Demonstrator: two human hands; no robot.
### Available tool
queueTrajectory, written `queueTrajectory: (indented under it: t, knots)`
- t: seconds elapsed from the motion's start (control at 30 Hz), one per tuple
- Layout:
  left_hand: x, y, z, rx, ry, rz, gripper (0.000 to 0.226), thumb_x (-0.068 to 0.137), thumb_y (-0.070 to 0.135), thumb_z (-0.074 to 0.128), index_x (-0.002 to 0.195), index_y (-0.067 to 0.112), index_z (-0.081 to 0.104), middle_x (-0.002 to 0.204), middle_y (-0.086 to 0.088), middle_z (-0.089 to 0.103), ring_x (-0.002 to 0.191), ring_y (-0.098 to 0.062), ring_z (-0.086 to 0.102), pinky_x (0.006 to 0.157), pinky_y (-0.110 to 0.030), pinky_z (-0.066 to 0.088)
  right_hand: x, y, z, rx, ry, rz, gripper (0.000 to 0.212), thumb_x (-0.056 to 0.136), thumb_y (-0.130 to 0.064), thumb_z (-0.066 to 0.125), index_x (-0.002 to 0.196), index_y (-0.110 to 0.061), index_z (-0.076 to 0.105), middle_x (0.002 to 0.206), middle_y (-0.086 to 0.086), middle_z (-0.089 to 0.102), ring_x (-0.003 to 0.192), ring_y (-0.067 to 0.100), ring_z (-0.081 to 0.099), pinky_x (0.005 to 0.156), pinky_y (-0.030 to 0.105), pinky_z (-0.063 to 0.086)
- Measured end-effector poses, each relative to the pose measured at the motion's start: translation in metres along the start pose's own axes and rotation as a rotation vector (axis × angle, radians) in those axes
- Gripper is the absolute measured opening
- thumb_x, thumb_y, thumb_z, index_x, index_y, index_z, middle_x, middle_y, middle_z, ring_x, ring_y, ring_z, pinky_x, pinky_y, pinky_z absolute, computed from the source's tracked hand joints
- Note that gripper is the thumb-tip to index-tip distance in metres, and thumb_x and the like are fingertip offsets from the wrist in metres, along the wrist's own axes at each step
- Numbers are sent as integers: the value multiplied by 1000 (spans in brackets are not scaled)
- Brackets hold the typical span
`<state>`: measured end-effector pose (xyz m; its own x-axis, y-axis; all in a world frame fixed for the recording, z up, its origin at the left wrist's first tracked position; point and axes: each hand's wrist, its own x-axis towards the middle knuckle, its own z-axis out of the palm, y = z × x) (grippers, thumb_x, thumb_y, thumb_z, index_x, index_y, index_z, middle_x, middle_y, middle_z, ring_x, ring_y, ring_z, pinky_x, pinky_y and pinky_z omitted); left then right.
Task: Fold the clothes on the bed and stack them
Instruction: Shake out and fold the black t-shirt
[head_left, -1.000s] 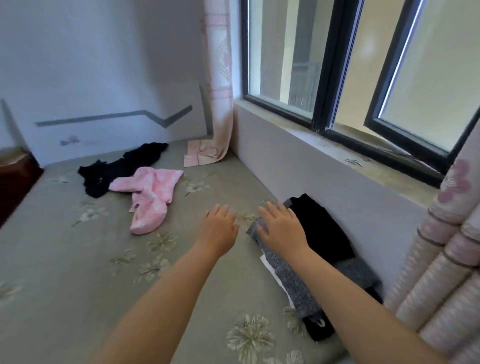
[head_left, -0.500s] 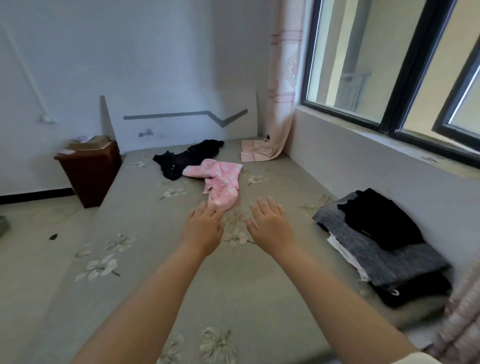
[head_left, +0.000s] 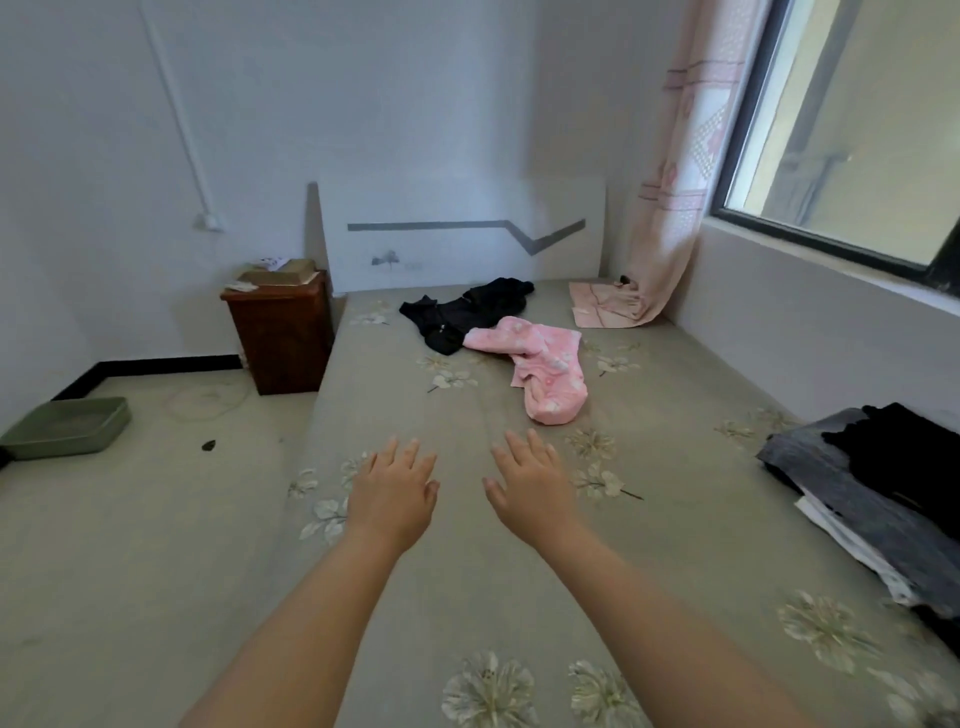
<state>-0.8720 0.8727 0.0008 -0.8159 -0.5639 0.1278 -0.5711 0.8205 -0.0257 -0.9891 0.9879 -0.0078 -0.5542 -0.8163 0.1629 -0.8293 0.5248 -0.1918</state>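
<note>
So since a second ago our right hand (head_left: 532, 491) has come off the folded stack (head_left: 878, 499) by the window wall, and both hands now hang out in front of us over the middle of the bed (head_left: 467, 587), palms down. Our left hand (head_left: 392, 493) has its fingers spread and relaxed, holding nothing, and the right one is the same, loose and empty. Whether they actually touch the sheet we can't tell. That stack sits off at the right edge now, grey piece with a black one on top and something white poking out underneath. Up ahead lies the pink garment (head_left: 545, 371), still crumpled, well apart from our hands, and just behind it, touching it, the black garment (head_left: 462, 312) near the headboard (head_left: 462, 234). Left of the bed stands a brown nightstand (head_left: 280, 332), and a green tray (head_left: 67, 426) sits on the floor.
</note>
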Motion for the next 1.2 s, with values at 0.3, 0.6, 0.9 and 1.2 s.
queueTrajectory:
  t: [0.3, 0.6, 0.9, 1.2]
  knots:
    - [60, -151, 18, 29, -42, -5, 47, 99, 32, 29, 143, 20, 23, 153, -2, 20, 141, -22, 11, 112, -36, 12, 116, -111, 46, 2, 17, -5, 50, 98, -34, 32, 143, -13, 26, 153, 6, 18, 142, 27, 9, 112, 37, 10]
    - [117, -252, 42, 10, -81, 75, 47, 99, 32, 29, 144, 19, 23, 153, -4, 19, 142, -25, 9, 113, -37, 11, 192, -194, 93, 37, 2, 43, 52, 97, -36, 33, 144, -14, 25, 154, 7, 17, 143, 26, 8, 114, 38, 8]
    - [175, -377, 73, -20, -37, 291, 47, 99, 30, 29, 144, 18, 23, 153, -5, 20, 141, -26, 10, 113, -38, 10, 242, -286, 142, -62, 52, 313, 50, 97, -33, 34, 142, -11, 30, 153, 10, 20, 142, 27, 10, 113, 36, 10]
    - [211, -494, 102, -42, -111, 399, 47, 99, 32, 27, 144, 20, 20, 154, -4, 15, 142, -27, 7, 113, -40, 10, 303, -392, 200, -52, 2, 475, 50, 98, -36, 30, 143, -13, 28, 154, 9, 17, 143, 25, 9, 113, 33, 11]
